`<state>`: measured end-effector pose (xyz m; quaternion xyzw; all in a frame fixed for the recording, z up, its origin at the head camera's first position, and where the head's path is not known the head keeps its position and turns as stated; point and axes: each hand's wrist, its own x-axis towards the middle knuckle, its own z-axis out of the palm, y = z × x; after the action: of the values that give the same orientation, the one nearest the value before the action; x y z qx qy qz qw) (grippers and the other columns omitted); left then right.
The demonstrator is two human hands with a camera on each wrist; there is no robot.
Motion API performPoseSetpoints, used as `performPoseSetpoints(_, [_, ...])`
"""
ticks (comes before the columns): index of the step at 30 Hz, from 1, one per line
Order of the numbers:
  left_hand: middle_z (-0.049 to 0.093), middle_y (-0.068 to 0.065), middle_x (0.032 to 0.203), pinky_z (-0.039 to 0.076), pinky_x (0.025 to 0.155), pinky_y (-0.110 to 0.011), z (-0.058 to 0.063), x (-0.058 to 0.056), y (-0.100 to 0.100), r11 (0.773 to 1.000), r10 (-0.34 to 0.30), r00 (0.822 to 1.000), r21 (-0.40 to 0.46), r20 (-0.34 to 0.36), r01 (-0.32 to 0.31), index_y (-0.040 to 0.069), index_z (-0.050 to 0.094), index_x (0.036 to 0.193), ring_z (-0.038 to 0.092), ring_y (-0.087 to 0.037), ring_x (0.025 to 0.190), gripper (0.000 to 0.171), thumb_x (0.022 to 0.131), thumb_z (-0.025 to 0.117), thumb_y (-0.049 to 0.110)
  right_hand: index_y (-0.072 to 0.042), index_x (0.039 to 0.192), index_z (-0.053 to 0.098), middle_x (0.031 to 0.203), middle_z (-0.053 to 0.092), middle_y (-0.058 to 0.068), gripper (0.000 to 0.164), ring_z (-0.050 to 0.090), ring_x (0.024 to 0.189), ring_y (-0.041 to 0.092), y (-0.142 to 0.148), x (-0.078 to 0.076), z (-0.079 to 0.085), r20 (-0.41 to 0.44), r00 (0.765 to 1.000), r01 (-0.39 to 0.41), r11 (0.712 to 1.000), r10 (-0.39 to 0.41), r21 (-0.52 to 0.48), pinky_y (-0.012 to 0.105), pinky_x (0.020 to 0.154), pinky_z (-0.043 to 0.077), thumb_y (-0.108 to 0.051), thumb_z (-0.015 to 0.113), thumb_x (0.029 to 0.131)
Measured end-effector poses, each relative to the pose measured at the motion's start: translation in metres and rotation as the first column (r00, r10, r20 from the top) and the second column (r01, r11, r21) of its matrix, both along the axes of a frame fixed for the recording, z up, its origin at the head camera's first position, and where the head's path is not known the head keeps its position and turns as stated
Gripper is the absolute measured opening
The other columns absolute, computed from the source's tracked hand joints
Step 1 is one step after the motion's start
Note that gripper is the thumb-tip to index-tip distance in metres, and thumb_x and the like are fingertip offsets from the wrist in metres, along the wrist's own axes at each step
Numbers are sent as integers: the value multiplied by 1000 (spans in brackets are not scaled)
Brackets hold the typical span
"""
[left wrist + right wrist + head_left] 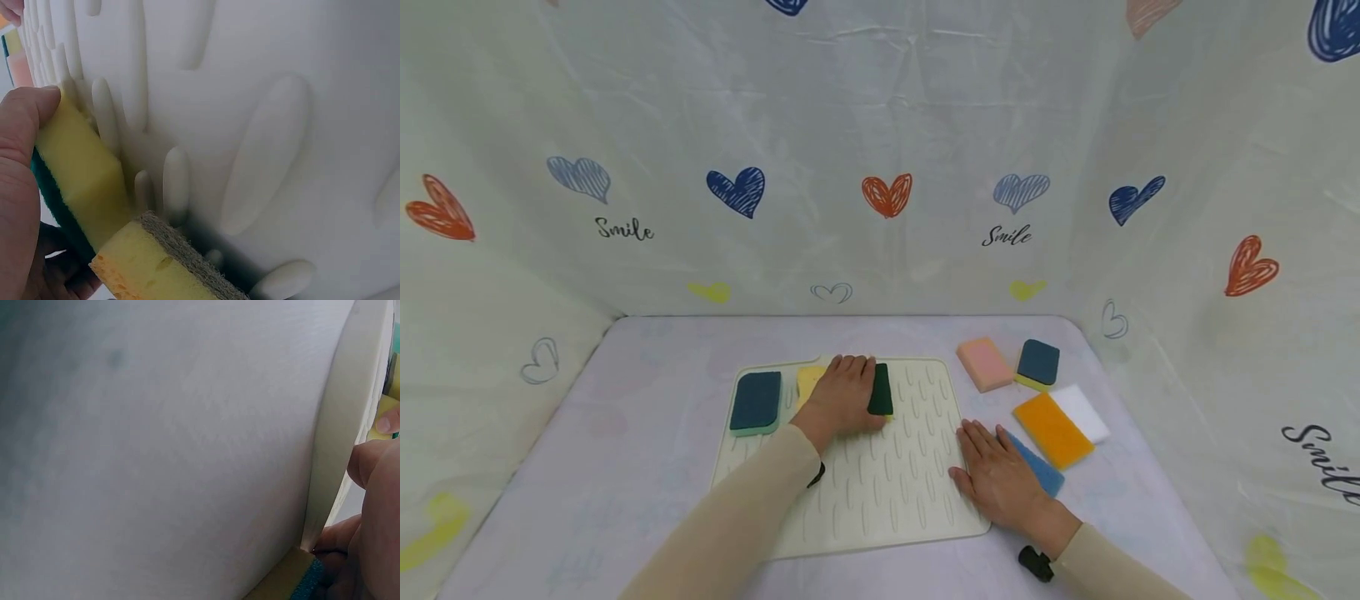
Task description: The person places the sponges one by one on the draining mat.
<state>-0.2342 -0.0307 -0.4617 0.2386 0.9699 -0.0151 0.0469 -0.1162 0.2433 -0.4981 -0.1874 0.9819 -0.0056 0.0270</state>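
My left hand grips a yellow sponge with a dark green scouring side, on the ribbed cream mat. In the left wrist view the thumb presses the yellow foam. Right beside it lies another yellow sponge with a grey scouring layer, partly behind the hand in the head view. A dark blue-topped sponge lies at the mat's left edge. My right hand rests with extended fingers on the mat's right edge, next to a blue-topped sponge that it partly covers.
Right of the mat lie a pink sponge, a dark blue sponge with a yellow base, an orange sponge and a white one partly under the orange. A heart-printed curtain encloses the table's back and sides.
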Motion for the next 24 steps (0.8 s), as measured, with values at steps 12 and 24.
performPoseSetpoints(12, [26,-10,160,17,123,-48,1,3,-3,1000,-11,1000,2,0,11,6,18,156,24,-26,148,105,83,58,69,-2,149,38,157,34,15,69,33,145,31,-2,1,2,-5,1000,3,1000,-3,8,57,119,20,-52,39,102])
performPoseSetpoints(24, [23,-9,161,13,124,-47,32,16,-34,997,-46,996,64,-73,50,7,16,156,19,-27,150,105,84,60,68,-1,149,37,157,33,16,69,32,146,32,-1,1,2,1,1000,5,1000,-5,9,57,119,19,-52,40,102])
